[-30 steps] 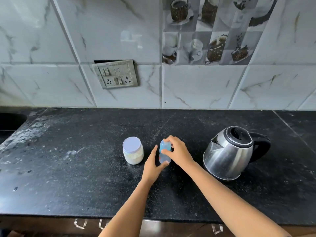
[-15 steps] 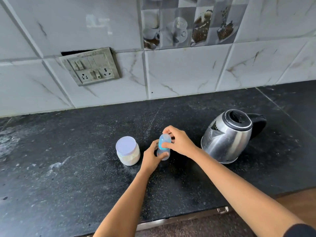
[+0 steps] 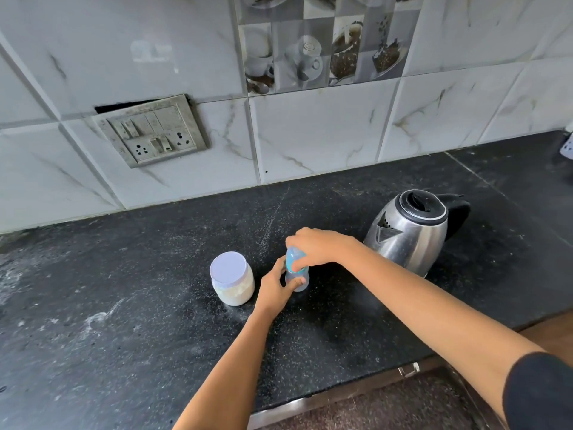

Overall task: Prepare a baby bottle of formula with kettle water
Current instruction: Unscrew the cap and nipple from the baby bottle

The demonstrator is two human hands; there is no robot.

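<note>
Head view: a black speckled counter [image 3: 124, 321] runs below white marbled tiles [image 3: 316, 135]. Taking the bottle [image 3: 297, 279] as the clock's centre, a jar [image 3: 232, 279] with a pale lid and white powder inside stands just beside it at 9 o'clock, not touching it. A steel kettle [image 3: 409, 234] with a black lid and handle stands near at 2 o'clock, spout turned toward the bottle. A grey switch plate [image 3: 152, 131] sits crooked on the wall at 11 o'clock, and a picture tile [image 3: 325, 41] of coffee cups is at 12 o'clock. The right forearm [image 3: 403, 293] crosses in front of the kettle's base.

The bottle stands upright on the counter near mid-frame. It is small, with a clear bluish body and a blue collar. The left hand [image 3: 274, 290] grips its lower body from 8 o'clock, thumb laid across the front. The right hand [image 3: 319, 251] reaches over from 3 o'clock, fingers bunched over the top and thumb pressed on the collar.

The bottle's top is covered by the right hand, and most of the left fingers are hidden behind the body. Whether the bottle holds anything cannot be told. A white perforated thing [image 3: 567, 147] at 2 o'clock is cut off by the right edge. A black sleeve [image 3: 539, 389] is cut off at 4 o'clock.
</note>
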